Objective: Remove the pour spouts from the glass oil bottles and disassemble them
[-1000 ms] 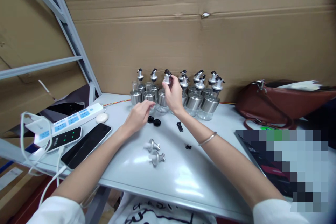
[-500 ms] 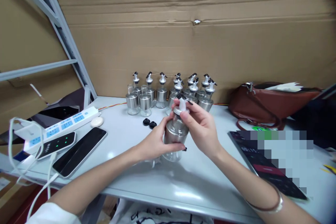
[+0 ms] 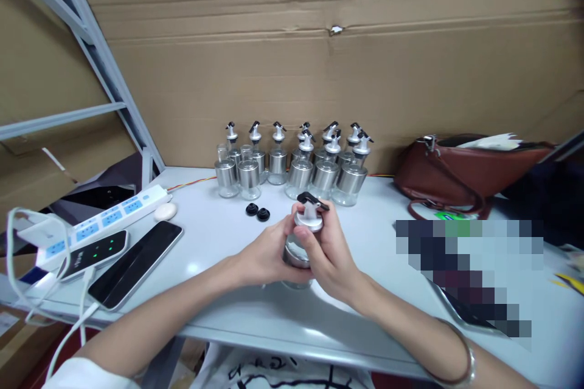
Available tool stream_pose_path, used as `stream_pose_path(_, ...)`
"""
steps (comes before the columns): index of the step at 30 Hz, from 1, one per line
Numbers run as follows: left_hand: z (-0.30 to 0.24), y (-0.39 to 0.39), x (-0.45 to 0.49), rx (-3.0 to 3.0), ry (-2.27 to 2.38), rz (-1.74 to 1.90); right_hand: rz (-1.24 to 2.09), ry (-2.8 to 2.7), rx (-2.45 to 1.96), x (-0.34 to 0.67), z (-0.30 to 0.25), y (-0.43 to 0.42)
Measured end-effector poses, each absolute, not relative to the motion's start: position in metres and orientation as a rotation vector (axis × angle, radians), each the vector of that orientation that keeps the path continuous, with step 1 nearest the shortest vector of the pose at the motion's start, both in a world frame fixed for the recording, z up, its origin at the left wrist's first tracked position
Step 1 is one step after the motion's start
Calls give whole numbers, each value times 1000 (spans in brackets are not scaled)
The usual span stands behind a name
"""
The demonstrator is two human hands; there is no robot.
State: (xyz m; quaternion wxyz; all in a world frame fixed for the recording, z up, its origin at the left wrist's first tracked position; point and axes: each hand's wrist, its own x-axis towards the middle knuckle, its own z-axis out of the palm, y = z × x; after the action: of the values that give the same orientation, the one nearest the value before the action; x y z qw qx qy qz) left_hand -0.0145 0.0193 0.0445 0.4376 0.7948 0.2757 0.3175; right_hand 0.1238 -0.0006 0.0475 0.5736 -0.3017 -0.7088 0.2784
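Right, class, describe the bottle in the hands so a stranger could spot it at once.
Find the brown cardboard wall, then the grey table before it. Nearer than the rear bottles, the left hand and right hand hold a single bottle with a silver, black-levered spout. Unlike those, this one is held.

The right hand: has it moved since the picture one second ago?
Yes, towards the near table edge: the right hand was at the standing bottles, now nearer that edge than the front black cap.
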Motion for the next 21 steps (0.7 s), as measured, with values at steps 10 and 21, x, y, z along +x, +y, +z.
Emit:
stream_pose_path(10, 37, 18, -16, 1974, 619, 788, 620, -1624, -697, 120, 42, -9)
stream_pose_path(21, 41, 17, -13, 1924, 572, 790, 615, -1554, -620, 121, 37, -6)
